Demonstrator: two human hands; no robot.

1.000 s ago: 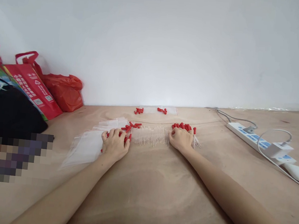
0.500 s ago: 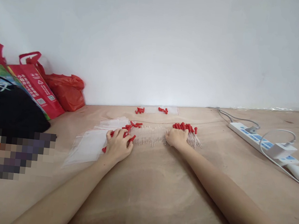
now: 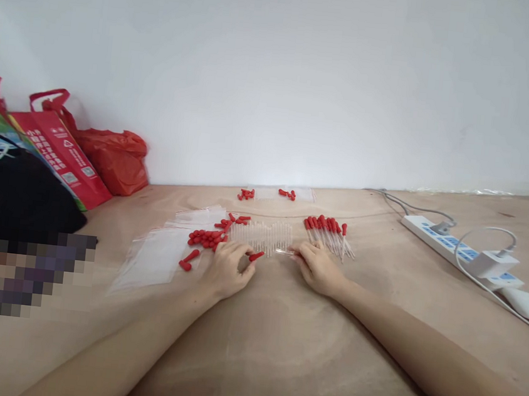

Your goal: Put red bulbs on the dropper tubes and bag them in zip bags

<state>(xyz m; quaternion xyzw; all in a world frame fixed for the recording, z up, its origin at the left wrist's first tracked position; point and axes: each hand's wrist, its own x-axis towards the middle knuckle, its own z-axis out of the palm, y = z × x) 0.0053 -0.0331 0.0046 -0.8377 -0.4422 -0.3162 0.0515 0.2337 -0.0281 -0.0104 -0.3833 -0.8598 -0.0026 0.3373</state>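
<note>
Between the thumb and finger of my left hand (image 3: 231, 270) is a red rubber bulb (image 3: 256, 256), pointing right. My right hand (image 3: 321, 268) pinches a clear glass dropper tube (image 3: 283, 251) whose free end faces the bulb; the two are apart. Behind my hands lies a row of clear tubes (image 3: 263, 234), side by side. A heap of loose red bulbs (image 3: 203, 238) sits left of the row, partly beside my left hand. Droppers with red bulbs on them (image 3: 325, 224) lie grouped beyond my right hand.
Clear plastic bags (image 3: 151, 258) lie flat at the left. More bulbs (image 3: 246, 194) and tubes are near the wall. A white power strip (image 3: 453, 243) with cables stands right. Red bags (image 3: 112, 160) and a black bag (image 3: 23, 198) crowd the left side.
My left hand has come away from the bulb heap, moving right with one red bulb. My right hand has drawn a tube from the row and shifted slightly nearer to me.
</note>
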